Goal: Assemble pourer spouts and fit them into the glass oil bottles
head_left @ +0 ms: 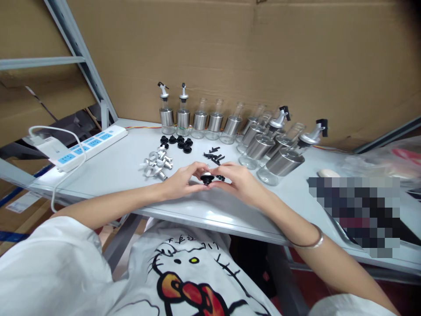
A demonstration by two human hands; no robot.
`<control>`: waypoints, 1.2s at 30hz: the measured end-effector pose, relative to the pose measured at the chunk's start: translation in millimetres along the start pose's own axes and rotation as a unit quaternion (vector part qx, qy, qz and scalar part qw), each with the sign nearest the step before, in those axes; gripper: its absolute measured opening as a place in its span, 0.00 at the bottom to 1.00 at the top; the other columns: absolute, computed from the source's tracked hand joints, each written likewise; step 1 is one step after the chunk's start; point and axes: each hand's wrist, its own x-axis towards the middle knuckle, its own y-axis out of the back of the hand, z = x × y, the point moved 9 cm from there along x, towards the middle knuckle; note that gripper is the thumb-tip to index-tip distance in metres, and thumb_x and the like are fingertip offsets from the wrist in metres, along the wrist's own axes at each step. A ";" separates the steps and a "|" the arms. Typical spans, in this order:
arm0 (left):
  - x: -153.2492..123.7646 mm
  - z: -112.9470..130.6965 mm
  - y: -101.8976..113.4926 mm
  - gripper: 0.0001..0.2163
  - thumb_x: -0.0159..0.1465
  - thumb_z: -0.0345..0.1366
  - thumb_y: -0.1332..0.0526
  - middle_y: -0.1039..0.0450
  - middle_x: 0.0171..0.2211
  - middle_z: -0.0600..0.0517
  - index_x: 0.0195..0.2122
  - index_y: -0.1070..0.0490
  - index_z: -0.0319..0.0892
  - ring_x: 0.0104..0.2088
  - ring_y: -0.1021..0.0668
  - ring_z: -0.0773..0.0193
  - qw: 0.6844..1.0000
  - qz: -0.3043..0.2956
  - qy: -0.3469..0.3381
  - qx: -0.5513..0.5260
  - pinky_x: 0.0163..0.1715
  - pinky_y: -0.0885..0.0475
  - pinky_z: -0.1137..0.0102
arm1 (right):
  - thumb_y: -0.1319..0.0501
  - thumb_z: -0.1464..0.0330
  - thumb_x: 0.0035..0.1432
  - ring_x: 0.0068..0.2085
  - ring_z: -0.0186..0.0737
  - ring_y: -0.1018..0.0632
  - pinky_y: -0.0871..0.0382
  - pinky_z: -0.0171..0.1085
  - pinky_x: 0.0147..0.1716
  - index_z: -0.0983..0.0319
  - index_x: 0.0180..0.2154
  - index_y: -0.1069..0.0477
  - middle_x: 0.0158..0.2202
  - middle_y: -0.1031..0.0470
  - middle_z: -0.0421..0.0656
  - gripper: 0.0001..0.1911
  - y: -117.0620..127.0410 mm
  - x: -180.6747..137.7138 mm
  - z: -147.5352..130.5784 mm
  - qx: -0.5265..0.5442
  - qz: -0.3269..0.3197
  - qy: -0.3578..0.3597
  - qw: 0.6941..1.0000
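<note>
Between the fingertips of both hands is a pourer top (pixel 207 177), its black ribbed stopper facing me and a pale silver part behind it. My left hand (pixel 186 180) pinches it from the left, my right hand (pixel 238 182) from the right. Fingers hide most of its silver part. Just beyond my hands lie small black levers (pixel 214 156). To the left is a pile of silver pourer spouts (pixel 158 164), with several black stoppers (pixel 180 142) behind it.
Glass bottles with steel sleeves (pixel 215 120) line the back of the table (pixel 197 206); some carry pourers, such as the bottle at right (pixel 285 161). A white power strip (pixel 92 147) with a cable lies left. A blurred dark item (pixel 358 215) and plastic bag (pixel 388 162) lie right.
</note>
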 end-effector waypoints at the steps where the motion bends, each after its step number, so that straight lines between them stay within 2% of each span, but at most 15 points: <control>1: -0.2 1.1 -0.5 0.15 0.62 0.38 0.38 0.30 0.46 0.48 0.48 0.38 0.44 0.42 0.23 0.64 1.000 -0.003 -0.006 0.005 0.47 0.25 0.63 | 0.45 0.58 0.65 0.35 0.42 0.21 0.31 0.43 0.44 0.60 0.39 0.28 0.36 0.20 0.45 0.13 4.9 0.4 1.8 0.000 0.010 0.006 1.000; 3: -0.3 3.5 -1.2 0.14 0.62 0.36 0.39 0.30 0.46 0.48 0.48 0.38 0.44 0.43 0.24 0.63 1.000 -0.005 -0.019 0.013 0.48 0.25 0.63 | 0.46 0.59 0.66 0.38 0.42 0.21 0.34 0.46 0.48 0.59 0.40 0.27 0.38 0.19 0.44 0.13 15.1 0.7 14.6 -0.018 0.029 -0.016 0.999; 6: -0.2 3.9 -0.8 0.13 0.62 0.33 0.41 0.31 0.47 0.46 0.48 0.37 0.43 0.45 0.24 0.63 1.000 0.001 -0.026 0.017 0.49 0.25 0.63 | 0.49 0.64 0.67 0.43 0.46 0.22 0.33 0.47 0.47 0.61 0.43 0.27 0.41 0.20 0.47 0.14 25.5 -3.4 53.1 -0.083 0.042 -0.108 0.990; 9: 0.0 -0.8 -2.3 0.13 0.61 0.31 0.41 0.31 0.47 0.47 0.47 0.37 0.43 0.44 0.24 0.63 1.000 -0.007 -0.008 0.023 0.48 0.25 0.63 | 0.48 0.68 0.64 0.50 0.54 0.25 0.33 0.52 0.47 0.64 0.46 0.30 0.47 0.23 0.53 0.13 16.6 -9.8 88.4 -0.164 0.000 -0.157 0.974; 11: 0.3 -0.7 -4.1 0.12 0.61 0.31 0.41 0.31 0.45 0.47 0.47 0.36 0.43 0.43 0.24 0.64 0.999 -0.021 -0.009 0.033 0.48 0.25 0.63 | 0.48 0.71 0.63 0.52 0.55 0.26 0.33 0.53 0.48 0.65 0.47 0.31 0.50 0.25 0.55 0.13 5.4 -12.2 101.4 -0.189 -0.026 -0.153 0.970; 18: 1.2 7.6 -8.0 0.10 0.63 0.29 0.42 0.31 0.47 0.46 0.46 0.36 0.42 0.44 0.25 0.64 0.995 -0.051 -0.047 0.068 0.49 0.26 0.62 | 0.51 0.75 0.63 0.53 0.48 0.26 0.31 0.47 0.51 0.67 0.46 0.30 0.51 0.27 0.55 0.14 -21.1 -11.7 102.7 -0.167 -0.072 -0.114 0.977; 24: -0.1 8.4 -8.6 0.12 0.65 0.29 0.42 0.28 0.46 0.46 0.50 0.35 0.40 0.45 0.24 0.64 0.993 -0.056 -0.058 0.088 0.49 0.26 0.65 | 0.47 0.75 0.61 0.47 0.48 0.23 0.29 0.45 0.48 0.64 0.41 0.25 0.45 0.23 0.51 0.13 -18.8 -12.9 103.7 -0.168 -0.071 -0.110 0.977; 27: -0.7 14.2 -11.3 0.13 0.66 0.30 0.43 0.28 0.47 0.45 0.53 0.35 0.41 0.48 0.25 0.63 0.988 -0.071 -0.088 0.105 0.51 0.27 0.64 | 0.46 0.76 0.59 0.40 0.45 0.21 0.27 0.42 0.43 0.63 0.35 0.23 0.39 0.21 0.48 0.12 -5.1 -10.8 97.8 -0.141 -0.013 -0.109 0.984; 30: 0.0 17.4 -10.9 0.13 0.66 0.31 0.42 0.30 0.47 0.46 0.52 0.32 0.43 0.49 0.26 0.62 0.985 -0.069 -0.103 0.125 0.52 0.28 0.63 | 0.43 0.74 0.59 0.34 0.42 0.20 0.26 0.39 0.36 0.62 0.34 0.25 0.34 0.21 0.45 0.08 23.2 -10.6 82.5 -0.109 0.118 -0.119 0.980; 32: 1.0 17.2 -7.0 0.12 0.65 0.32 0.40 0.33 0.47 0.46 0.50 0.31 0.44 0.49 0.27 0.61 0.983 -0.046 -0.102 0.146 0.52 0.28 0.61 | 0.40 0.72 0.58 0.32 0.40 0.21 0.26 0.38 0.33 0.61 0.35 0.26 0.32 0.21 0.43 0.04 39.6 -12.2 64.2 -0.099 0.197 -0.105 0.970; 34: 1.6 16.3 -1.7 0.12 0.63 0.33 0.38 0.37 0.48 0.46 0.48 0.29 0.46 0.51 0.29 0.59 0.981 -0.014 -0.099 0.167 0.53 0.29 0.59 | 0.39 0.72 0.59 0.31 0.38 0.22 0.27 0.36 0.32 0.61 0.34 0.27 0.30 0.22 0.42 0.02 47.0 -12.2 41.6 -0.104 0.233 -0.067 0.965; 36: 1.4 16.1 2.6 0.11 0.62 0.34 0.37 0.41 0.50 0.46 0.47 0.28 0.46 0.53 0.31 0.57 0.978 0.014 -0.100 0.181 0.53 0.29 0.57 | 0.39 0.72 0.60 0.30 0.37 0.22 0.28 0.35 0.32 0.60 0.33 0.28 0.29 0.22 0.42 0.03 46.3 -11.1 21.3 -0.117 0.239 -0.023 0.964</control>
